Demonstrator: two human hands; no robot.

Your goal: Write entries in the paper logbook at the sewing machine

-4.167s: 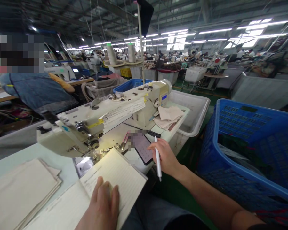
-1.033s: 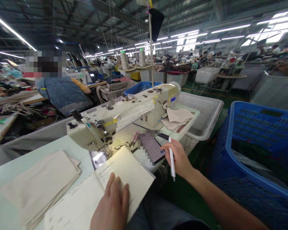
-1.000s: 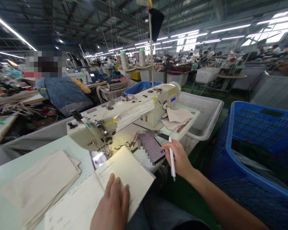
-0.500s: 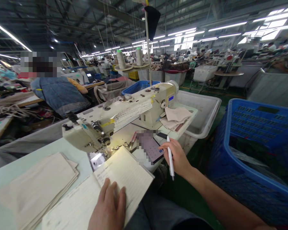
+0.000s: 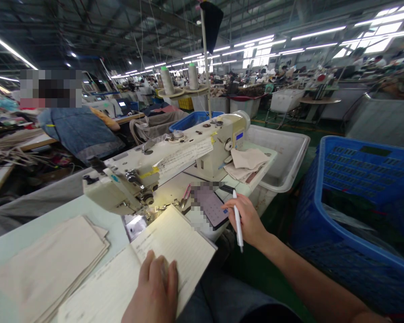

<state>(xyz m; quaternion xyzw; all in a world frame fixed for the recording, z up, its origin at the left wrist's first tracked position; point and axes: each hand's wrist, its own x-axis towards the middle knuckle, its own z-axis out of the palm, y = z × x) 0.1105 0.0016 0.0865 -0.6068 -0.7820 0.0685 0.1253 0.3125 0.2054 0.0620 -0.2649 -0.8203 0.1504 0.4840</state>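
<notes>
Edged slightly left since before, with right hand [image 5: 249, 220] grasping white pen [image 5: 237, 220] beside tablet [image 5: 211, 209] at frame centre and left hand [image 5: 153, 292] laid flat, released, on notebook [image 5: 180, 240] at bottom centre.

Sewing machine [image 5: 175, 154] just behind notebook [image 5: 185, 242]

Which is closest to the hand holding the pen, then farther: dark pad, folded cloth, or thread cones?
1. Dark pad, just left of the right hand.
2. Folded cloth, behind it, beside the sewing machine.
3. Thread cones, far back, upper left.
</notes>
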